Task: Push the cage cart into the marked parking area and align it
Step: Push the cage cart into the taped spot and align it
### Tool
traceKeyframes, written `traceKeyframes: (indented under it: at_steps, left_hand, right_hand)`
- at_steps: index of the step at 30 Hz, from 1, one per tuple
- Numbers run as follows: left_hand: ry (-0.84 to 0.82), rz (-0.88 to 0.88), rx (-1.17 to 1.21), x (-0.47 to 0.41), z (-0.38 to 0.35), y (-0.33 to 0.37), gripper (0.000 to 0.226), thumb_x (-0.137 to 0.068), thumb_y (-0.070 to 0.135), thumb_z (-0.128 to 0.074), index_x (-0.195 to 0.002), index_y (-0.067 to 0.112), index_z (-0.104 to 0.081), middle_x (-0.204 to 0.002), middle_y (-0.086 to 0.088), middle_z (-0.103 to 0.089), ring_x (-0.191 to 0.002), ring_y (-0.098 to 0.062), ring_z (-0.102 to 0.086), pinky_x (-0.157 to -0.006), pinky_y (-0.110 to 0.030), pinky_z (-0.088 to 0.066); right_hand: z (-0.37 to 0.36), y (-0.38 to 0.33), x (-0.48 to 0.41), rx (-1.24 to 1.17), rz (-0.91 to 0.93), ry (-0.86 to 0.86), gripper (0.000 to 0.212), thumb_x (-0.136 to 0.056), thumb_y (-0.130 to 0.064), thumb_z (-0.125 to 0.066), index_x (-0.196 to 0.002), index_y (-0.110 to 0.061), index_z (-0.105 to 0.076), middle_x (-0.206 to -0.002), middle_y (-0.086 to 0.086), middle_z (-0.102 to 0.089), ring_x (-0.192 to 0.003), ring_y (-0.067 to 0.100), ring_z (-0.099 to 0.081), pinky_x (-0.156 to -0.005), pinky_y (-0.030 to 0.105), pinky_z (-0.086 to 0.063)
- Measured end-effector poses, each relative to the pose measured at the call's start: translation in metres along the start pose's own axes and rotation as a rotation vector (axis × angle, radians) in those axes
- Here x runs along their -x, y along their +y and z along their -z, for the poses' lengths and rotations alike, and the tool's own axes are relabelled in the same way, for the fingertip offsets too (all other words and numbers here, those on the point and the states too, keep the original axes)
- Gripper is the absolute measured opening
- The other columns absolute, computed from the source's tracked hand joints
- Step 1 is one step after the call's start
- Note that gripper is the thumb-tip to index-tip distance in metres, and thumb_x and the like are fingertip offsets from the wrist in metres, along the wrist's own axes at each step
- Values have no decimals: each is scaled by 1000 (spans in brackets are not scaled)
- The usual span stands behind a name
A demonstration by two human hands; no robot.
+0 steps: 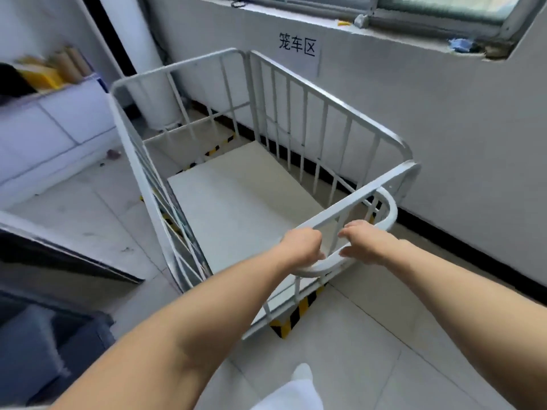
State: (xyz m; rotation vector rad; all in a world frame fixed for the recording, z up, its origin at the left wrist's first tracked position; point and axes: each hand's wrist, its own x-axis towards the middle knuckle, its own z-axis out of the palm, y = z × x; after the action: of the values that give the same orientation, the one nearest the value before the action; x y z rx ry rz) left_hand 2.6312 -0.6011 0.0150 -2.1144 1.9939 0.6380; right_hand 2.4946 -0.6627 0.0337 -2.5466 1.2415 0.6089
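Note:
A white metal cage cart (189, 66) with barred sides and an empty pale floor stands over yellow-and-black floor tape (291, 319) beside the wall. Its curved handle bar (390, 213) faces me. My left hand (302, 245) grips the handle at its left bend. My right hand (362, 239) grips the same bar just to the right. More striped tape (217, 147) shows beyond the cart's far end. A paper sign with black characters (297, 45) hangs on the wall above the cart.
The white wall (444, 128) with a black skirting runs close along the cart's right side, under a window ledge. A white column (142, 54) stands past the far end. White cabinets (56, 128) and a dark counter edge (59, 255) lie left. My white-trousered leg (296, 389) shows below.

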Motion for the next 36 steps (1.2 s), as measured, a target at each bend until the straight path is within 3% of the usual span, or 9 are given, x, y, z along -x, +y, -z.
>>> traceKeyframes:
  at_steps: [6,9,13,18,21,29,36]
  left_hand:
    - [53,150,34,2,16,6,40,-93,37,-57,-121,8,-58,-118,-12,-61,-108,-33,-60,-73,-37,-44]
    - [46,256,70,10,26,7,39,-94,35,-56,-123,8,-58,-121,-12,-61,-111,-34,-60,-83,-40,-49]
    - [29,432,139,22,28,30,39,-95,34,-55,-123,8,-57,-125,-12,-60,-115,-33,-58,-91,-42,-48]
    - [43,565,218,22,23,70,38,-94,32,-59,-120,6,-58,-124,-14,-63,-115,-33,-60,-90,-39,-48]
    - [51,604,217,15,16,89,40,-94,34,-57,-120,3,-58,-124,-16,-61,-114,-36,-59,-89,-39,-48]
    - [26,637,156,-4,2,96,49,-93,34,-58,-130,4,-51,-133,-17,-52,-125,-37,-50,-102,-45,-42]
    - [-6,670,194,-17,0,80,40,-93,30,-59,-124,5,-58,-129,-16,-56,-121,-35,-54,-92,-40,-45]
  right_hand:
    - [17,16,-29,98,162,-9,51,-90,-39,-59,-135,-17,-52,-139,6,-52,-132,21,-44,-106,31,-40]
    - [28,15,-38,127,265,-5,52,-90,-40,-59,-136,-17,-51,-138,5,-53,-129,21,-48,-105,28,-38]
    - [37,23,-37,167,421,15,50,-90,-42,-58,-134,-18,-52,-134,4,-56,-125,22,-51,-101,29,-41]
    - [33,63,-29,197,529,-13,56,-90,-43,-58,-140,-18,-47,-142,5,-51,-133,22,-46,-108,29,-38]
    - [26,87,-29,191,569,-31,56,-91,-41,-58,-140,-17,-46,-142,5,-50,-133,23,-44,-110,31,-37]
    - [3,105,-51,180,631,-33,60,-93,-38,-56,-144,-13,-37,-148,6,-39,-137,24,-36,-112,33,-34]
    - [1,96,-69,169,606,-93,48,-96,-34,-51,-137,-11,-46,-142,7,-46,-134,24,-40,-110,34,-36]
